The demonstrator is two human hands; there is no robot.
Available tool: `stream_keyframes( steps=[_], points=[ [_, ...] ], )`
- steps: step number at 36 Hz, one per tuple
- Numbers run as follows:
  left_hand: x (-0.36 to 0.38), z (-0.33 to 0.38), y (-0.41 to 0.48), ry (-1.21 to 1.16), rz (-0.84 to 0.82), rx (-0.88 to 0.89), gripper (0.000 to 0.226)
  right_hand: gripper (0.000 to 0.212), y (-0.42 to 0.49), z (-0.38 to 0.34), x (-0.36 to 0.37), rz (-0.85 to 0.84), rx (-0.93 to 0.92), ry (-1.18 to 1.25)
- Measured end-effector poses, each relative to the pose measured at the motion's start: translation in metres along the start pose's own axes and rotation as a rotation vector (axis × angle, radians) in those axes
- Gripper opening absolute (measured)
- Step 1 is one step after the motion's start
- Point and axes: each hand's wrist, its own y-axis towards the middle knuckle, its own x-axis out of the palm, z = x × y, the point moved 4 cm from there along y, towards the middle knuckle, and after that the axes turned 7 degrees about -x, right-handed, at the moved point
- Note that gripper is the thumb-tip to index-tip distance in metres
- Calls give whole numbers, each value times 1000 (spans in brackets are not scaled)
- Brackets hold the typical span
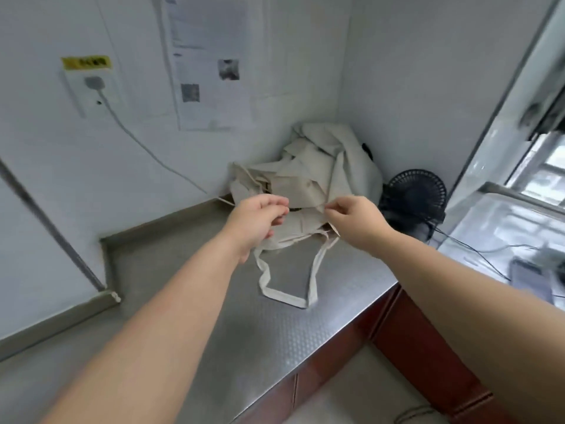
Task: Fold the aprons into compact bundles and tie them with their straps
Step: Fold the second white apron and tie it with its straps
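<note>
The task is at its opening step: picking one apron out of the heap before any folding can start. The aprons (318, 166) lie as a crumpled cream pile in the far right corner of the table (214, 316), pushed against the two walls, with a small black fan (415, 197) just beside them on the right. A strap loop (286, 293) trails from the pile toward the table's front edge and lies flat on the metal.

Both hands are at the near side of the pile. The right hand (356, 221) pinches a fabric edge between thumb and forefinger. The left hand (260, 220) has its fingers curled close to the cloth, but I cannot tell whether it holds anything.

Next, one apron likely has to be drawn free toward the open middle of the table and spread flat, with its straps kept from snagging the rest.

No box or basket shows; the aprons sit loose on the table.
</note>
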Motion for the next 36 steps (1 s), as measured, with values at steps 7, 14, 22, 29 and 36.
stream_keyframes(
  steps=[7,14,22,29,36],
  points=[
    [50,6,54,92,-2,31,15,23,30,63,-28,33,51,49],
    [79,23,149,117,88,83,25,31,104,110,-47,43,89,2],
    [130,47,274,442,75,119,58,32,215,150,-82,106,131,-28],
    [186,59,367,891,43,196,117,37,265,207,-75,82,235,28],
    [229,21,429,1269,-9,152,100,36,285,265,-71,29,332,13]
  ],
)
